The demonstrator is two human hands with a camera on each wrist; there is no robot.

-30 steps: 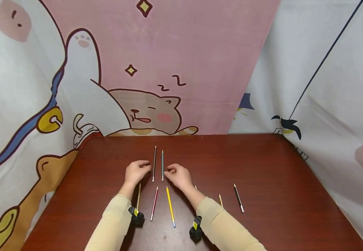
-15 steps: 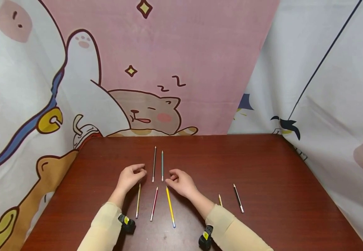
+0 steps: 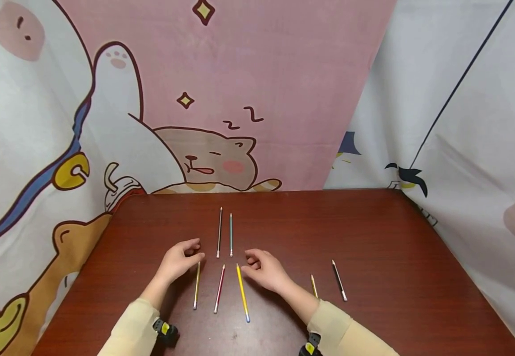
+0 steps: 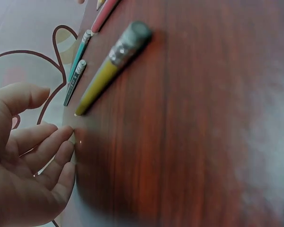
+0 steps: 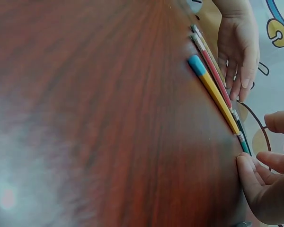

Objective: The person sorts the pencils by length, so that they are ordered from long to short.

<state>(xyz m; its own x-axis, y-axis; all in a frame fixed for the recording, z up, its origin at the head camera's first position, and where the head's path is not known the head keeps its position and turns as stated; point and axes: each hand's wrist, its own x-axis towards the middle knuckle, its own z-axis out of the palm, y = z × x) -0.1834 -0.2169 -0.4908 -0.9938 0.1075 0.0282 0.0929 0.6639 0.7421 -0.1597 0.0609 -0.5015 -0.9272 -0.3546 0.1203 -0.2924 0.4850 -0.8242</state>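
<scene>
My left hand (image 3: 178,261) hovers loosely curled and holding nothing, its thumb near the tip of a gold pencil (image 3: 197,287). To the right of the yellow pencil (image 3: 242,294) is my right hand (image 3: 266,271), likewise holding nothing, fingers relaxed. A red pencil (image 3: 219,289) lies between the gold and yellow ones. Farther back, a black pencil (image 3: 219,232) and a teal pencil (image 3: 231,235) lie side by side, pointing away. In the left wrist view the gold pencil (image 4: 102,78) shows its eraser end up close, beside the left fingers (image 4: 61,139).
A second black pencil (image 3: 339,280) lies at the right of the brown table (image 3: 373,232). Beside it another gold pencil (image 3: 314,285) is partly hidden by the right sleeve (image 3: 346,329). A cartoon-printed cloth (image 3: 302,99) hangs behind the table.
Both hands have drawn back toward the body and apart, away from the black and teal pencils. The gold pencil at left is uncovered; the pencils stay in place.
</scene>
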